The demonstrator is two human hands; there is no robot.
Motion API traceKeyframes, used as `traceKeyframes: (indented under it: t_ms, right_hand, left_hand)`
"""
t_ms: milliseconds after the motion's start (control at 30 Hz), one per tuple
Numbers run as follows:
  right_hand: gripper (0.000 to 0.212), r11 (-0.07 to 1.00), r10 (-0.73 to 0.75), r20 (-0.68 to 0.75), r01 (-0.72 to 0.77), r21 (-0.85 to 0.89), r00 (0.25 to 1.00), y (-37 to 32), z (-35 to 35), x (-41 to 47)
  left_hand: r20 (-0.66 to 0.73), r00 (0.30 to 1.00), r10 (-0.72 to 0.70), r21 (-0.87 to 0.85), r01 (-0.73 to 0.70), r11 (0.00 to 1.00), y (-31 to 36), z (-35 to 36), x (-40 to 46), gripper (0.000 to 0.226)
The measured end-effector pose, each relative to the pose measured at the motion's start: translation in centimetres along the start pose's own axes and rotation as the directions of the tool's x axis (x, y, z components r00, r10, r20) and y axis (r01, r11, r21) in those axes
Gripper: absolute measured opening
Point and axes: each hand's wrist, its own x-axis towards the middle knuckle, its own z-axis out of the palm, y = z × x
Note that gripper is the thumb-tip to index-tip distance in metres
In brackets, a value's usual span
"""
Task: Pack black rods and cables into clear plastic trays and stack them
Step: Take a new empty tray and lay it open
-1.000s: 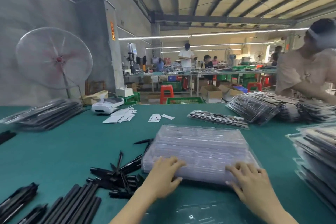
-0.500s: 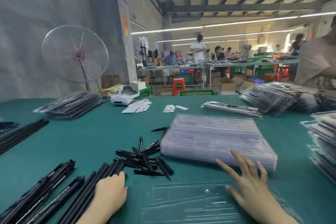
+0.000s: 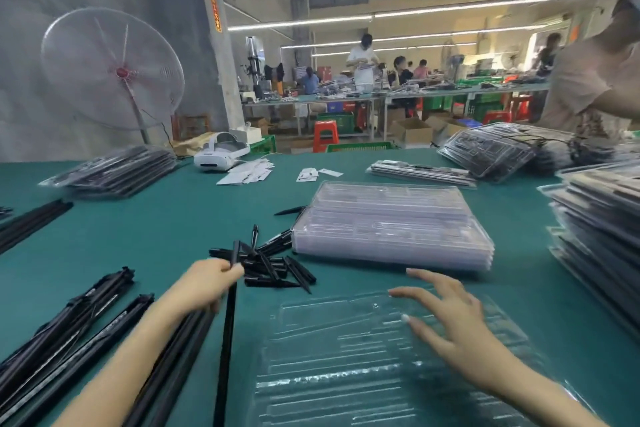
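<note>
On the green table (image 3: 145, 239), the empty clear tray (image 3: 346, 357) lies nearest, with the stack of spare trays (image 3: 391, 222) just beyond it. The right hand (image 3: 457, 322) hovers over the tray, fingers spread and holding nothing; better to press it flat. The left hand (image 3: 204, 284) grips one long black rod (image 3: 227, 333); I judge it should go lengthwise into a groove.

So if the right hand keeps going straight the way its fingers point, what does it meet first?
Probably the stack of empty clear trays ahead and a little left. The right hand is spread over the single clear tray; depth and height are hard to judge, so it may pass above the stack's near edge.
</note>
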Motion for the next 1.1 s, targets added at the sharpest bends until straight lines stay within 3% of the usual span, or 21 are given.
traceKeyframes:
  t_ms: [33,67,133,200,267,333,433,467,533,600,667,733,800,867,1000,1100]
  right_hand:
    - [0.027,0.972,0.042,0.003,-0.041,0.232,0.999,-0.9,-0.4,-0.3]
    - [0.023,0.876,0.094,0.06,-0.111,0.47,0.994,-1.9,-0.6,-0.5]
    - [0.027,0.595,0.093,0.285,-0.282,0.753,0.954,-4.1,-0.4,-0.8]
    - [0.046,0.399,0.012,0.52,-0.481,0.78,0.854,-5.9,0.3,-1.0]
    - [0.053,0.288,-0.128,0.638,-0.587,0.757,0.76,-6.5,0.6,-1.2]
    - [0.043,0.342,-0.186,0.603,-0.524,0.78,0.776,-5.8,-0.1,-1.5]
    - [0.021,0.757,-0.068,0.371,-0.195,0.624,0.926,-3.1,-1.7,-1.8]
    - [0.022,0.868,-0.05,0.259,-0.086,0.488,0.965,-1.9,-2.4,-1.8]
    - [0.028,0.961,-0.061,0.117,0.027,0.277,0.991,0.7,-3.8,-2.4]
    - [0.038,0.978,-0.118,0.066,0.104,0.183,0.991,3.5,-5.0,-3.8]
    - [0.041,0.981,-0.16,0.089,0.147,0.13,0.983,6.0,-5.5,-5.2]
    - [0.037,0.978,-0.209,0.086,0.209,0.01,0.974,7.7,-4.9,-6.1]
    - [0.029,0.938,-0.303,0.035,0.304,-0.163,0.952,8.5,-3.7,-6.6]
    - [0.039,0.928,-0.298,-0.028,0.283,-0.241,0.954,8.7,-3.0,-6.8]
    - [0.041,0.949,-0.284,-0.081,0.268,-0.167,0.955,8.6,-2.9,-7.2]
    - [0.045,0.97,-0.24,-0.094,0.234,-0.064,0.966,7.8,-3.2,-7.4]
  left_hand:
    - [0.008,1.0,-0.004,-0.215,0.005,0.977,0.5,-0.9,0.0,0.036]
    - [0.01,1.0,-0.017,-0.433,0.02,0.901,1.1,-1.6,-0.1,0.034]
    - [0.016,0.998,-0.057,-0.746,0.05,0.664,2.7,-2.6,-0.4,0.032]
    - [0.031,0.995,-0.098,-0.878,0.074,0.473,4.5,-2.6,-0.8,0.031]
    - [0.023,0.991,-0.134,-0.931,0.071,0.359,5.8,-1.9,-1.7,0.029]
    - [-0.002,0.994,-0.112,-0.963,0.028,0.268,6.4,-1.0,-2.8,0.022]
    - [0.005,1.0,0.007,-0.984,0.004,0.179,5.7,-0.5,-5.4,0.012]
    - [0.016,0.999,0.048,-0.98,0.006,0.198,5.0,-0.3,-6.3,0.02]
    - [0.043,0.99,0.135,-0.941,-0.005,0.338,3.8,0.5,-8.3,0.027]
    - [0.115,0.958,0.264,-0.851,-0.041,0.523,3.0,1.8,-10.4,0.026]
    - [0.181,0.925,0.333,-0.757,-0.085,0.648,2.6,3.5,-12.1,0.02]
    - [0.109,0.927,0.36,-0.594,-0.229,0.771,2.1,5.3,-12.8,0.014]
    - [-0.028,0.914,0.404,-0.456,-0.372,0.809,1.5,7.1,-13.0,0.021]
    - [-0.12,0.892,0.436,-0.368,-0.448,0.815,1.2,8.3,-13.2,0.026]
    - [-0.221,0.758,0.614,0.014,-0.627,0.779,1.0,9.1,-13.0,0.032]
    - [-0.209,0.753,0.624,0.106,-0.617,0.78,1.0,8.8,-12.7,0.039]
